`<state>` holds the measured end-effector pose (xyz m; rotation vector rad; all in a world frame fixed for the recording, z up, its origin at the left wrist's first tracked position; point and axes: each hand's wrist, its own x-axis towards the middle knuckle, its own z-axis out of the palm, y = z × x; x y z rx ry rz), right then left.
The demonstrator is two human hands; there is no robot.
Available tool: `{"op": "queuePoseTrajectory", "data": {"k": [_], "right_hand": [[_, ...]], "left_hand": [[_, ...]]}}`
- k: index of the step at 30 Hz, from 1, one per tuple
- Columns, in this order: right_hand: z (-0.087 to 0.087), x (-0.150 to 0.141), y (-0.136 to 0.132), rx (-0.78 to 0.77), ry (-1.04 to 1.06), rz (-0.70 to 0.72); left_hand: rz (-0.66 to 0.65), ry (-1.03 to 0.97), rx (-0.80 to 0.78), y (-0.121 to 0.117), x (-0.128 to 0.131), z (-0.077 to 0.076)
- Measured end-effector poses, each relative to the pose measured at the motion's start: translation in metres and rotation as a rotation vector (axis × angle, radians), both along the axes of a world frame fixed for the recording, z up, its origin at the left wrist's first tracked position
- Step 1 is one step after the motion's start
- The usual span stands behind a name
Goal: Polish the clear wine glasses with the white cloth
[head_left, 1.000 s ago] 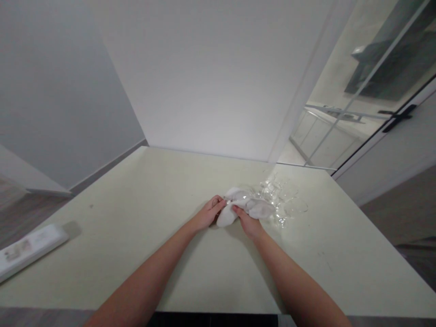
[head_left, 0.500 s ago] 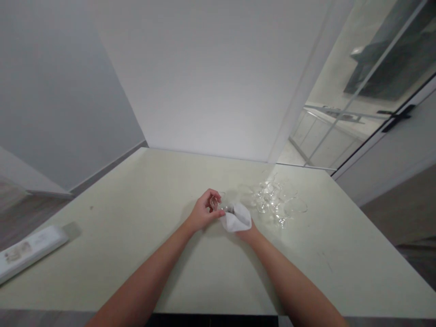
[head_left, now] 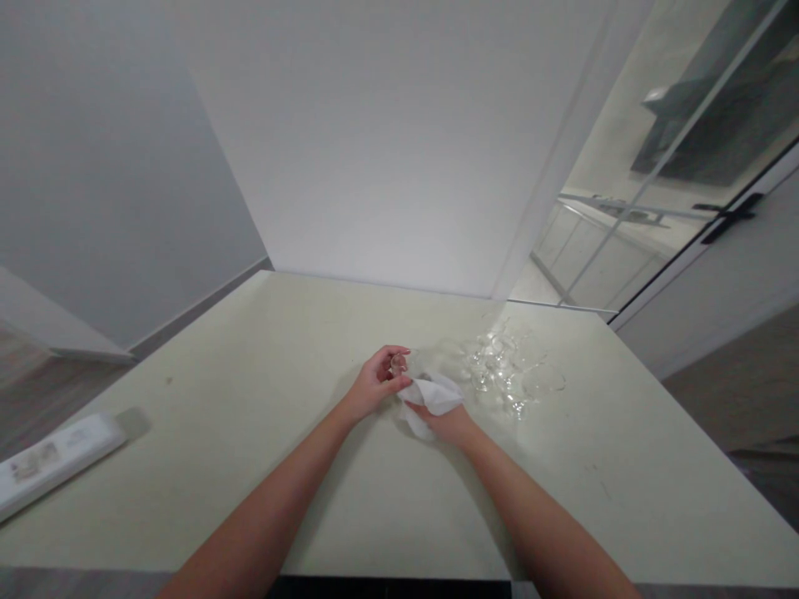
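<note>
Glass (head_left: 398,363) sits between the curled fingers and thumb of the left hand (head_left: 373,387), above the counter (head_left: 218,416), while the right hand (head_left: 443,423) grips a cloth (head_left: 444,393) that reaches the left thumb. Work on this piece looks under way, not finished; a pile (head_left: 496,362) of clear pieces lies beyond the right hand, done or waiting I cannot tell. Compared with a second ago, the cloth is gathered between the hands instead of stretching toward the pile.
</note>
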<state>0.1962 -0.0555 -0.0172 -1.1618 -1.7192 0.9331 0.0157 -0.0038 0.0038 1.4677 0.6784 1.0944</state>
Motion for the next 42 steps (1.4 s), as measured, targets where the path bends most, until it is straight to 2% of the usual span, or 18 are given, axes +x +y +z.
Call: {"op": "queuePoseTrajectory", "data": {"k": [4,6,11,13,16,17,20,22,23,25,27,29,31,33,35,39,41,42], "right_hand": [[0.002,0.002,-0.004,-0.172,0.143,0.081],[0.000,0.001,-0.005,-0.186,0.138,0.082],[-0.002,0.000,-0.004,-0.090,0.109,0.036],[0.000,0.002,-0.006,-0.202,0.199,0.042],[0.003,0.005,-0.009,-0.454,0.337,0.096],[0.004,0.005,-0.010,-0.474,0.344,0.092],[0.009,0.003,-0.009,-0.304,0.259,0.023],[0.011,0.003,-0.011,-0.234,0.223,0.045],[0.012,0.005,-0.012,-0.274,0.241,0.086],[0.013,0.008,-0.015,-0.457,0.316,0.187],[0.012,0.008,-0.017,-0.602,0.362,0.217],[0.009,0.005,-0.014,-0.517,0.326,0.116],[0.006,-0.001,-0.009,-0.312,0.249,0.001],[0.004,-0.004,-0.006,-0.209,0.205,-0.027],[0.006,-0.001,-0.008,-0.303,0.250,0.021],[0.011,0.011,-0.017,-0.692,0.497,0.219],[0.011,0.011,-0.017,-0.749,0.625,0.282],[0.010,0.009,-0.014,-0.727,0.698,0.254]], "left_hand": [[-0.110,-0.090,-0.061,-0.002,-0.001,0.001],[-0.145,-0.119,-0.063,-0.003,0.000,0.001],[-0.009,-0.075,-0.078,-0.008,0.005,0.006],[-0.007,-0.108,-0.155,-0.008,0.005,0.008],[-0.083,-0.187,-0.275,-0.007,0.004,0.007],[-0.097,-0.193,-0.284,-0.006,0.003,0.007],[-0.097,-0.176,-0.235,-0.006,0.002,0.006],[-0.128,-0.165,-0.237,-0.007,0.002,0.006],[-0.166,-0.170,-0.256,-0.009,0.002,0.007],[-0.268,-0.188,-0.308,-0.011,0.001,0.008],[-0.325,-0.202,-0.330,-0.012,0.001,0.008],[-0.277,-0.190,-0.304,-0.010,0.002,0.007],[-0.173,-0.155,-0.259,-0.007,0.004,0.004],[-0.111,-0.122,-0.239,-0.006,0.005,0.001],[-0.129,-0.120,-0.263,-0.007,0.006,0.001],[-0.256,-0.222,-0.325,-0.014,0.006,0.004],[-0.262,-0.301,-0.328,-0.015,0.005,0.007],[-0.246,-0.339,-0.327,-0.014,0.004,0.008]]}}
